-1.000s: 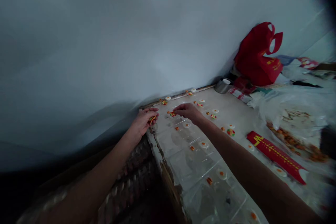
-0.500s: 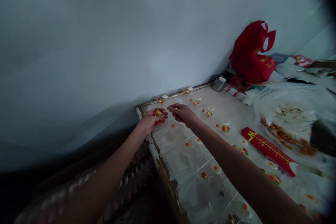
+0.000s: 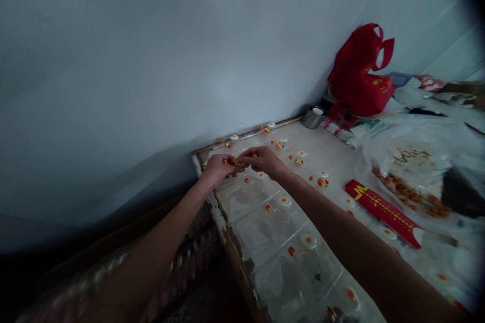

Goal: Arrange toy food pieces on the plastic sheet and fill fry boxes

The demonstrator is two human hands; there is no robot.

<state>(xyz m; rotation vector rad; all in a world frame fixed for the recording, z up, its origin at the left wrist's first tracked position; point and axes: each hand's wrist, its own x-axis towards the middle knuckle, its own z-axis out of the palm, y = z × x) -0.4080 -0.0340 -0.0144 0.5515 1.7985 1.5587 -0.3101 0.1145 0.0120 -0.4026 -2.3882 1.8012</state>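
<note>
2 bare hands, together above the worktop (image 3: 324, 150) near its far left corner: left hand (image 3: 215, 169), fingers curled round a handful of small coloured pieces (image 3: 227, 162); right hand (image 3: 264, 160), thumb and fingers drawn together against 1 multicoloured piece (image 3: 237, 161) at the handful's edge, grip or mere contact not determinable. Change over 1 second: right hand, formerly out over the clear sheets (image 3: 252, 227) and apart from the left, now brought in to meet it; by judgement, work shifts from sheets to held stock. Along the left edge: at least 4 pairs, each 1 burger-shaped piece (image 3: 291, 251) and 1 egg-shaped piece (image 3: 308, 241). Along the back edge: 2 sets including 1 multicoloured disc (image 3: 229, 144) each.
</note>
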